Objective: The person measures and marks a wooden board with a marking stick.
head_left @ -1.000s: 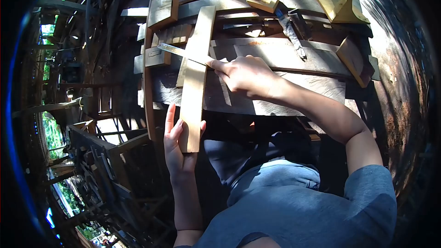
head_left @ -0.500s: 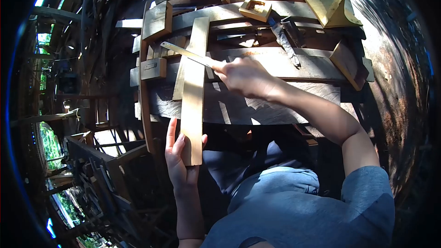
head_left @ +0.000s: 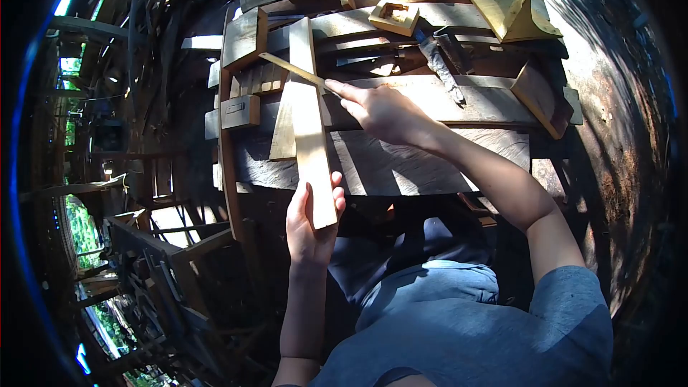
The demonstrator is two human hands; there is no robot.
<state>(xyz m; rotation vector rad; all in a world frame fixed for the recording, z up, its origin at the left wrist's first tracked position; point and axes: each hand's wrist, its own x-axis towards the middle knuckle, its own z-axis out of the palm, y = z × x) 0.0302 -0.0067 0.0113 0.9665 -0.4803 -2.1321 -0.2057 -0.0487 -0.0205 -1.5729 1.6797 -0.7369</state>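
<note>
A long, flat wooden board points away from me, its far part over the workbench. My left hand is closed round the near end of it, thumb on one side and fingers on the other. In my right hand is a narrow ruler-like strip, which lies slantwise across the board's far half. My fingertips pinch its near end beside the board's right edge. Whether the strip has markings cannot be made out. Partly under the board, a tapered wood piece rests on the bench.
Wooden blocks stand at the bench's left. A small hollowed wooden box, a cloth-wrapped tool and an angled wooden piece lie farther back. Scrap wood and a dark frame are to the left.
The board's near end has swung right and away from me, with my left hand round it. The strip has turned on the board, and my right hand has shifted slightly right.
</note>
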